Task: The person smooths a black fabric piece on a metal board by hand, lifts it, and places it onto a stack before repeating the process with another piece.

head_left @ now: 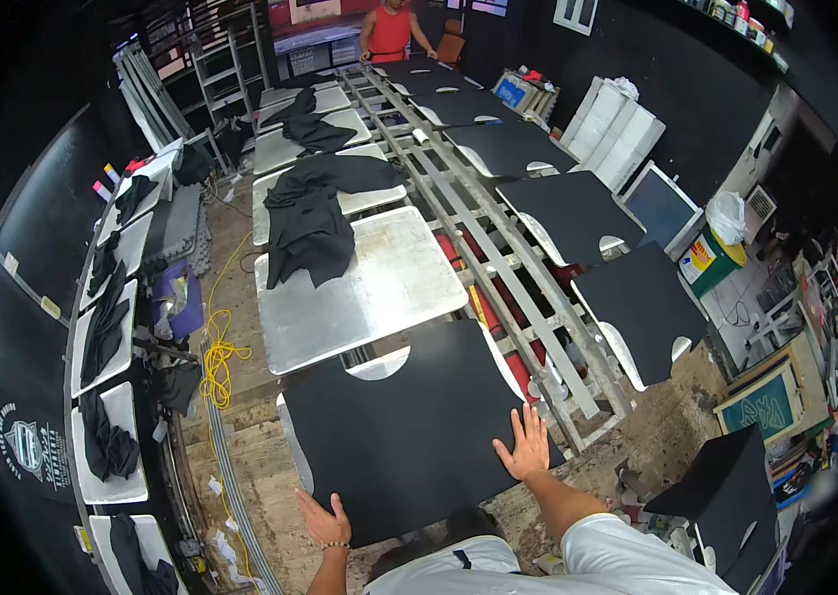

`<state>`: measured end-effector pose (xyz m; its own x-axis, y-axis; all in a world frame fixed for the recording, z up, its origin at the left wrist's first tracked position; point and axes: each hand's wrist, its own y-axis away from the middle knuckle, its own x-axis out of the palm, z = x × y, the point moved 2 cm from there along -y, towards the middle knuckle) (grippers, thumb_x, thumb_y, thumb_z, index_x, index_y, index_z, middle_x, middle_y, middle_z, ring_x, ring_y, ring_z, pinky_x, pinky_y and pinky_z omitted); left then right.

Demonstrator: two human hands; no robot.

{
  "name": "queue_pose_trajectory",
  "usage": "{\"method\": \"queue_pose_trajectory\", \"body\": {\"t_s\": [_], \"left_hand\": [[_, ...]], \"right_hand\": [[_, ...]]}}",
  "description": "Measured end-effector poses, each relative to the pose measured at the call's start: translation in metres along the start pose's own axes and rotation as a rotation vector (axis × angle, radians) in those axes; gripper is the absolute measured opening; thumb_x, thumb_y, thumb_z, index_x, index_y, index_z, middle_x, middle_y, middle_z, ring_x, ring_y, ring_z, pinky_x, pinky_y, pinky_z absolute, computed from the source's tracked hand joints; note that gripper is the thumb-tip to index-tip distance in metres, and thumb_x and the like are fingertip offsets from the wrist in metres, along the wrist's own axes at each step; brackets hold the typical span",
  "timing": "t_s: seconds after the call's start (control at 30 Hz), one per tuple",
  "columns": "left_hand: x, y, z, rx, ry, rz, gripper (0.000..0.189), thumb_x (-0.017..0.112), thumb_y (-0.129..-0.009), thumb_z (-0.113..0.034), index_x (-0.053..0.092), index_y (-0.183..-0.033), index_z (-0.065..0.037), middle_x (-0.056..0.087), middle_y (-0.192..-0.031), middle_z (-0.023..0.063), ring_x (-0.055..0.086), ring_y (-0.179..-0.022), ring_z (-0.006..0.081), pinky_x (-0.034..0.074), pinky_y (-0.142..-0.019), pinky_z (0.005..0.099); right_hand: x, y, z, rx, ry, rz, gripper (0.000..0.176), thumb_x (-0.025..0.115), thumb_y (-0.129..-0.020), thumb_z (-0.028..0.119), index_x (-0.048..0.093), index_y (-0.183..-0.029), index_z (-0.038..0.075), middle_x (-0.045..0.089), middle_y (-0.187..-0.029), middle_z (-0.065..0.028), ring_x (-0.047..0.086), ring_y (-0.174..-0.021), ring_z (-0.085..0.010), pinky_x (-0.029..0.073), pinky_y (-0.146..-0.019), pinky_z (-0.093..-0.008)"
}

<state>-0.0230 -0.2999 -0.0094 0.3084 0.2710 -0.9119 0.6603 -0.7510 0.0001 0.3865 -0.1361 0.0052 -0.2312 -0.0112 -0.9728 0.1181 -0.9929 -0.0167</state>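
Note:
A black fabric piece (399, 426) lies flat over the nearest metal board, whose pale curved edges show at its far and left sides. My left hand (324, 518) rests at the near left edge of this fabric, thumb and fingers apart. On the near right edge lies my right hand (526, 445), palm down with its fingers spread. Just beyond, a bare silver board (399, 288) carries a crumpled black cloth (310, 233) on its far left part. Neither hand grips anything.
A long metal rail frame (478, 238) runs away from me, with black-covered boards (637, 297) along its right side. A person in a red top (392, 35) stands at the far end. Yellow cable (223, 362) lies on the left floor. Framed screens (766, 402) lean at right.

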Motion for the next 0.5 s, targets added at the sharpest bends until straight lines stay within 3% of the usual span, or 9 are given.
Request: {"method": "queue_pose_trajectory", "body": {"t_s": [0.23, 0.4, 0.5], "left_hand": [[-0.005, 0.002, -0.004, -0.025, 0.003, 0.005, 0.082, 0.049, -0.096, -0.050, 0.021, -0.152, 0.004, 0.036, -0.147, 0.0323, 0.042, -0.131, 0.0470, 0.036, -0.107, 0.0493], [0.001, 0.000, 0.010, 0.052, -0.024, -0.020, 0.081, 0.053, -0.095, -0.048, 0.027, -0.148, 0.007, 0.038, -0.148, 0.0302, 0.040, -0.135, 0.0432, 0.033, -0.112, 0.0464], [-0.008, -0.003, -0.007, -0.003, 0.016, -0.008, 0.076, 0.053, -0.095, -0.048, 0.035, -0.145, 0.007, 0.041, -0.145, 0.0300, 0.042, -0.133, 0.0412, 0.035, -0.111, 0.0451]], "right_hand": [[-0.007, 0.000, 0.004, -0.008, -0.019, -0.008, 0.081, 0.053, -0.091, 0.054, 0.028, -0.153, 0.008, 0.016, -0.161, -0.0193, 0.014, -0.149, -0.0358, 0.013, -0.120, -0.0504], [-0.019, 0.002, 0.014, -0.089, -0.112, -0.185, 0.076, 0.056, -0.092, 0.045, 0.032, -0.150, 0.003, 0.029, -0.155, -0.0245, 0.023, -0.145, -0.0411, 0.021, -0.116, -0.0541], [-0.002, -0.002, 0.004, -0.072, 0.028, -0.085, 0.075, 0.051, -0.095, 0.048, 0.030, -0.151, 0.003, 0.022, -0.158, -0.0231, 0.020, -0.146, -0.0404, 0.019, -0.116, -0.0543]]}}
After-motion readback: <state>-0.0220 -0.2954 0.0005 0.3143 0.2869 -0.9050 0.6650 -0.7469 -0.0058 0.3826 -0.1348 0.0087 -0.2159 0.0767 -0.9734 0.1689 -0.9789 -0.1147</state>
